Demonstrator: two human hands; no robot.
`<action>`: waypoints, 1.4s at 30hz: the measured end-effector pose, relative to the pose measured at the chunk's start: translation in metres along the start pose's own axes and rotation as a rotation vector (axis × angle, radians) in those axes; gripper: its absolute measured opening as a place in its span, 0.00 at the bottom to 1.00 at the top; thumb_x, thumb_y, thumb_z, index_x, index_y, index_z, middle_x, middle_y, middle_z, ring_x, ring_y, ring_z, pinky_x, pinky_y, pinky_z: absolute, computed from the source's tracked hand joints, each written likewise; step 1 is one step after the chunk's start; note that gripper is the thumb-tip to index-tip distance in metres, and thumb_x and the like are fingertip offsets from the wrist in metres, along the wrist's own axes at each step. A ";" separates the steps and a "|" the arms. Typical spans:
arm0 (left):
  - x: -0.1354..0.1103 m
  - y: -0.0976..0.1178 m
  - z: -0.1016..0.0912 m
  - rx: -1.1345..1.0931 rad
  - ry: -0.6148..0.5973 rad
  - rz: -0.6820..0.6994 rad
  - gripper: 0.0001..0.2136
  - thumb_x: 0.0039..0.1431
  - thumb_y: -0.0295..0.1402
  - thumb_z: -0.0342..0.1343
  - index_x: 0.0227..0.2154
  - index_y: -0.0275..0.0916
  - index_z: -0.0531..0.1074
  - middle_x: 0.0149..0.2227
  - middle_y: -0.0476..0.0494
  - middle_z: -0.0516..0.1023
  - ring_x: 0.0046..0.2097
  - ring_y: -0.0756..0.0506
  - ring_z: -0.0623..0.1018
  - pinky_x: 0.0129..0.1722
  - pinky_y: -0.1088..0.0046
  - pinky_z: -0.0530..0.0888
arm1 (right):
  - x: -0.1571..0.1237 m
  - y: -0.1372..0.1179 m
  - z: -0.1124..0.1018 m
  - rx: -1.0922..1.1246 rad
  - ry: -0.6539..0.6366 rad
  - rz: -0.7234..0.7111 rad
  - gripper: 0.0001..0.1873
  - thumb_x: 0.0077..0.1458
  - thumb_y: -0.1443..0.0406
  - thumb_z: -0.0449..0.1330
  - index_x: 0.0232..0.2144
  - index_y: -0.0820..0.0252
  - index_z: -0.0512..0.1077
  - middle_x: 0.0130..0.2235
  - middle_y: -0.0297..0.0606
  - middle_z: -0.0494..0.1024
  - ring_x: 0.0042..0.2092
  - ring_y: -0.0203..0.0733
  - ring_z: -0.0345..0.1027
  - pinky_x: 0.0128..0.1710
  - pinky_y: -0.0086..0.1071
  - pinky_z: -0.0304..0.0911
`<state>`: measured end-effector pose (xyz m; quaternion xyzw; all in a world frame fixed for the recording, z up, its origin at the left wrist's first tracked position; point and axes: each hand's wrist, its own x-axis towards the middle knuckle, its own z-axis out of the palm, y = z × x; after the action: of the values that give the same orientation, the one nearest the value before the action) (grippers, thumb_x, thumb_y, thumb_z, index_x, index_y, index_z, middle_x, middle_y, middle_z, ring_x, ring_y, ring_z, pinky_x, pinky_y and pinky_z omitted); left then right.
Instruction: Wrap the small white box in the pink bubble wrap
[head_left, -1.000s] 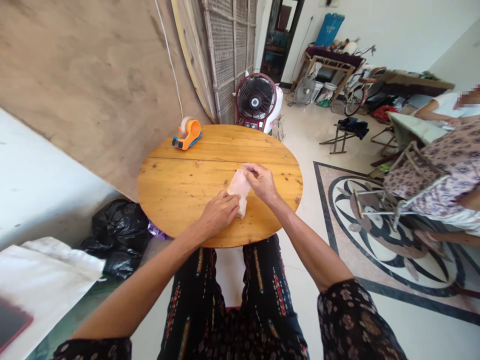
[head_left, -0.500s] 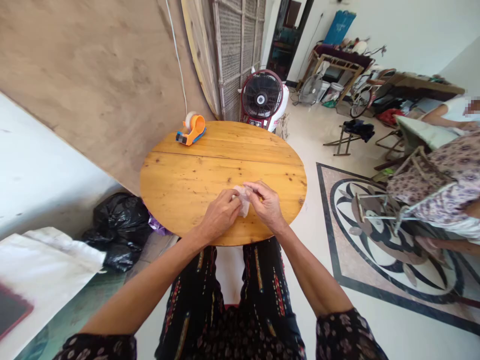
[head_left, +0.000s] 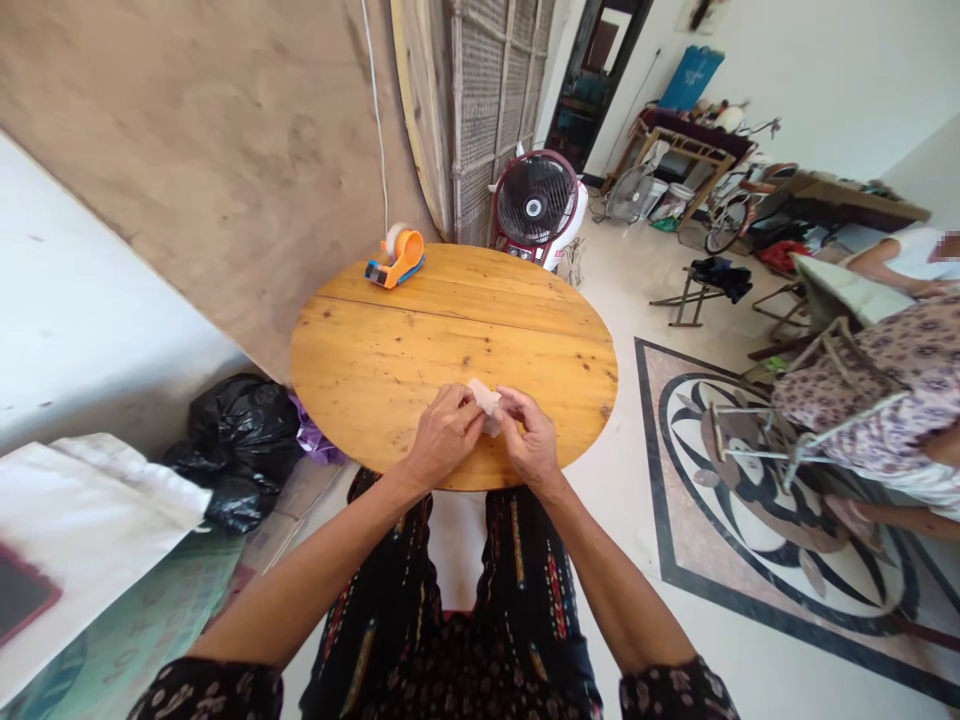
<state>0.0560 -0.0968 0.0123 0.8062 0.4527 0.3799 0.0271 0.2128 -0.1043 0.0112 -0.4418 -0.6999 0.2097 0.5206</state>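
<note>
Between my two hands is a small, thin whitish piece (head_left: 485,396), like tissue or film; I cannot make out its exact kind. My left hand (head_left: 445,432) pinches its left side with curled fingers. On its right edge, my right hand (head_left: 529,432) closes thumb and fingers. Both hands are just over the near part of the round wooden table (head_left: 390,370). An orange and blue tape dispenser (head_left: 397,259) with a roll of tape stands at the table's far left edge.
Behind the table stands a fan (head_left: 535,205). Black plastic bags (head_left: 240,430) and a white sack (head_left: 82,540) lie at the left. A person in patterned clothes (head_left: 892,380) sits at the right, near a folding stool (head_left: 697,290). A wooden board (head_left: 225,150) leans at the left.
The whitish piece has been turned and folded, its upper end now sticking up between my fingers. My right hand has lowered slightly. The view has shifted a little.
</note>
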 end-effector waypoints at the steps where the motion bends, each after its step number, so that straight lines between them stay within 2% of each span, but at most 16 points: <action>1: -0.001 0.000 -0.001 -0.010 -0.001 0.006 0.08 0.62 0.28 0.50 0.32 0.37 0.74 0.36 0.40 0.72 0.41 0.44 0.70 0.41 0.68 0.71 | -0.002 0.001 0.001 0.001 -0.001 0.013 0.16 0.60 0.63 0.55 0.51 0.52 0.69 0.40 0.39 0.78 0.40 0.40 0.74 0.44 0.35 0.71; 11: -0.005 -0.004 -0.006 -0.024 -0.006 0.051 0.07 0.61 0.27 0.50 0.33 0.37 0.73 0.38 0.40 0.73 0.42 0.44 0.70 0.41 0.68 0.71 | 0.006 -0.003 -0.006 0.053 -0.080 0.048 0.17 0.60 0.62 0.56 0.52 0.54 0.68 0.38 0.37 0.77 0.38 0.38 0.73 0.43 0.33 0.71; 19: -0.007 -0.004 -0.003 -0.046 0.007 0.033 0.07 0.60 0.26 0.49 0.34 0.36 0.73 0.39 0.39 0.73 0.43 0.43 0.71 0.42 0.66 0.71 | 0.010 -0.019 -0.013 -0.239 -0.206 -0.108 0.19 0.61 0.65 0.53 0.55 0.52 0.66 0.37 0.37 0.77 0.40 0.39 0.72 0.45 0.35 0.69; 22: -0.009 -0.005 -0.003 -0.097 0.015 -0.040 0.06 0.58 0.25 0.51 0.38 0.37 0.70 0.38 0.41 0.73 0.42 0.43 0.72 0.42 0.66 0.71 | 0.007 -0.020 -0.012 -0.313 -0.217 -0.172 0.21 0.61 0.67 0.52 0.56 0.52 0.65 0.36 0.37 0.77 0.39 0.40 0.72 0.44 0.36 0.69; 26: -0.006 -0.007 -0.005 -0.173 0.023 -0.102 0.17 0.58 0.27 0.53 0.50 0.37 0.65 0.40 0.42 0.74 0.43 0.43 0.73 0.44 0.66 0.72 | 0.004 -0.017 -0.012 -0.390 -0.238 -0.248 0.22 0.62 0.68 0.51 0.57 0.52 0.64 0.37 0.39 0.77 0.40 0.42 0.72 0.42 0.37 0.69; 29: -0.002 -0.010 -0.008 -0.156 -0.051 -0.040 0.18 0.60 0.30 0.52 0.54 0.37 0.64 0.41 0.41 0.74 0.44 0.43 0.72 0.46 0.65 0.72 | 0.002 -0.015 -0.011 -0.454 -0.266 -0.321 0.23 0.62 0.68 0.50 0.58 0.54 0.63 0.39 0.42 0.78 0.40 0.44 0.71 0.42 0.38 0.68; 32: 0.000 -0.014 -0.011 -0.085 -0.103 0.014 0.10 0.61 0.31 0.52 0.44 0.38 0.72 0.39 0.41 0.73 0.43 0.42 0.72 0.44 0.65 0.72 | 0.000 -0.014 -0.008 -0.499 -0.266 -0.358 0.23 0.62 0.68 0.50 0.59 0.54 0.62 0.41 0.43 0.79 0.41 0.45 0.71 0.42 0.39 0.68; 35: 0.000 -0.018 -0.012 -0.028 -0.055 0.040 0.07 0.60 0.31 0.54 0.40 0.38 0.74 0.43 0.38 0.72 0.46 0.41 0.71 0.46 0.63 0.72 | -0.004 -0.014 -0.005 -0.518 -0.244 -0.380 0.23 0.61 0.69 0.50 0.58 0.54 0.63 0.41 0.43 0.79 0.40 0.45 0.72 0.41 0.39 0.68; 39: -0.001 -0.025 -0.008 -0.051 0.000 0.165 0.10 0.61 0.29 0.51 0.44 0.37 0.73 0.57 0.35 0.67 0.61 0.37 0.64 0.57 0.55 0.67 | -0.008 -0.013 -0.002 -0.543 -0.222 -0.383 0.22 0.62 0.69 0.49 0.58 0.55 0.64 0.40 0.44 0.79 0.39 0.45 0.72 0.40 0.40 0.68; 42: -0.001 -0.030 -0.004 -0.112 0.004 0.234 0.11 0.62 0.26 0.49 0.45 0.35 0.72 0.53 0.35 0.73 0.61 0.40 0.66 0.60 0.56 0.66 | -0.009 -0.012 -0.001 -0.568 -0.196 -0.421 0.24 0.61 0.71 0.50 0.59 0.57 0.62 0.40 0.44 0.79 0.40 0.45 0.71 0.40 0.39 0.68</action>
<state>0.0319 -0.0810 0.0034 0.8501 0.3336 0.4066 0.0265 0.2094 -0.1179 0.0155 -0.3928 -0.8523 -0.0634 0.3394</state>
